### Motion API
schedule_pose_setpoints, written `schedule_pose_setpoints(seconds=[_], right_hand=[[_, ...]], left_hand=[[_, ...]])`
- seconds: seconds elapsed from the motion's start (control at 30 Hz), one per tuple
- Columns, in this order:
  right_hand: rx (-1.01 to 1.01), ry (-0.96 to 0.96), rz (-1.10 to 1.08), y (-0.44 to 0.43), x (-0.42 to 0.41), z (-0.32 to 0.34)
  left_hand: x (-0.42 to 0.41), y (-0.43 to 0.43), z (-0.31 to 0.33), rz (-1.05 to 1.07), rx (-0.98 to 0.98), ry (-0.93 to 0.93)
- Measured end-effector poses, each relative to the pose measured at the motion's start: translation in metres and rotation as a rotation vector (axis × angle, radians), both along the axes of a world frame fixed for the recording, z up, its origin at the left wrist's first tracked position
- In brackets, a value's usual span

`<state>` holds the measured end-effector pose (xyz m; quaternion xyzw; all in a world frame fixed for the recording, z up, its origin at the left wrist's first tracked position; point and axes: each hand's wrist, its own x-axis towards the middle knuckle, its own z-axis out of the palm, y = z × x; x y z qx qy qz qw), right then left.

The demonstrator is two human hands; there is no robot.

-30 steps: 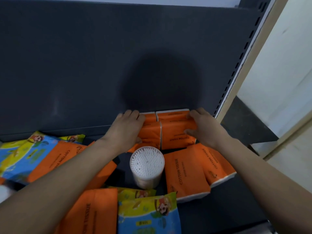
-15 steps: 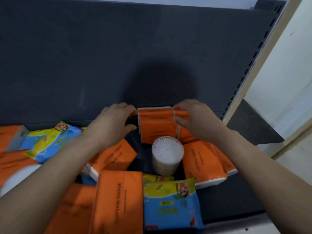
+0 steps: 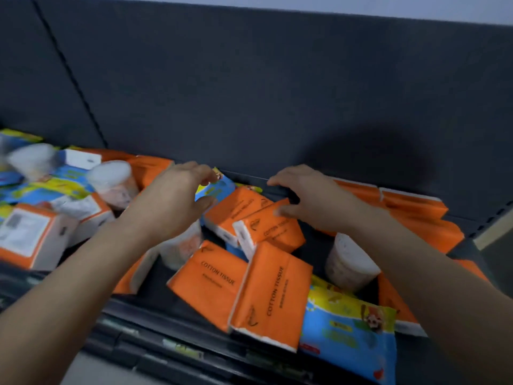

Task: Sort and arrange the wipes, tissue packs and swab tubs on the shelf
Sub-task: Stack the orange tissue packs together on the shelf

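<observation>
Sitting far left, white-and-orange boxes (image 3: 26, 236): two are standing side by side near the front edge, the nearer one showing a white printed face.
Left swab tubs (image 3: 111, 179): two round tubs are standing behind the boxes among blue-and-yellow wipes packs (image 3: 50, 188); motion blur is hiding their detail.
Left hand (image 3: 172, 202): is hovering palm down over the clutter, fingers loosely curved, thumb apart, gripping nothing; its fingertips are lying just beside a blue wipes pack (image 3: 213, 187) that is leaning at the back.
Hidden swab tub (image 3: 180, 245): is standing partly covered beneath the left wrist.
Centre tissue packs (image 3: 272, 295): four orange "COTTON TISSUE" packs are lying tilted and overlapping, two at the back and two nearer the front edge.
Right hand (image 3: 313, 202): is hovering palm down, fingers relaxed and reaching toward the back, holding nothing; its thumb is lying at the corner of one rear pack (image 3: 272, 227), contact impossible to tell.
Right swab tub (image 3: 349, 265): is standing upright below the right wrist.
Front wipes pack (image 3: 349, 337): is lying flat at the front edge, touching the nearest orange pack.
Back-right tissue packs (image 3: 410, 207): are standing on edge in a row against the back panel (image 3: 277, 93).
Shelf (image 3: 144, 315): is carrying all of the above.
</observation>
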<state>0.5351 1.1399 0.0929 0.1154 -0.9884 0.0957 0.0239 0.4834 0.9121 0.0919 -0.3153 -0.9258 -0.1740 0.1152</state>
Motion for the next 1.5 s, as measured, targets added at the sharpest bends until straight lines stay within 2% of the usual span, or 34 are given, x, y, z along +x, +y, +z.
schedule_pose_setpoints(seconds=[0.2, 0.43, 0.6, 0.7, 0.87, 1.1, 1.2, 1.33, 1.5], right_hand=[[0.163, -0.192, 0.141, -0.014, -0.019, -0.010], [0.268, -0.398, 0.100, -0.011, -0.025, -0.023], [0.252, -0.346, 0.019, -0.004, -0.024, -0.025], [0.153, -0.302, -0.051, 0.001, -0.018, -0.023], [-0.002, -0.191, -0.181, 0.001, -0.003, -0.012], [-0.111, 0.070, -0.376, 0.011, 0.026, 0.004], [-0.082, 0.164, -0.493, 0.024, 0.043, 0.011], [-0.046, 0.243, -0.610, 0.048, 0.071, 0.016], [0.014, 0.262, -0.688, 0.086, 0.104, 0.016]], left_hand=[[0.017, 0.002, -0.011, 0.136, -0.109, -0.103], [0.001, 0.027, -0.023, 0.200, -0.299, -0.262], [-0.021, 0.042, -0.036, 0.218, -0.422, -0.408], [-0.029, 0.046, -0.038, 0.179, -0.456, -0.445], [-0.035, 0.046, -0.035, 0.101, -0.387, -0.486], [-0.041, 0.050, -0.036, -0.007, -0.329, -0.485], [-0.040, 0.055, -0.035, -0.084, -0.258, -0.482], [-0.028, 0.067, -0.020, -0.180, -0.093, -0.372], [0.000, 0.096, 0.005, -0.270, 0.099, -0.262]])
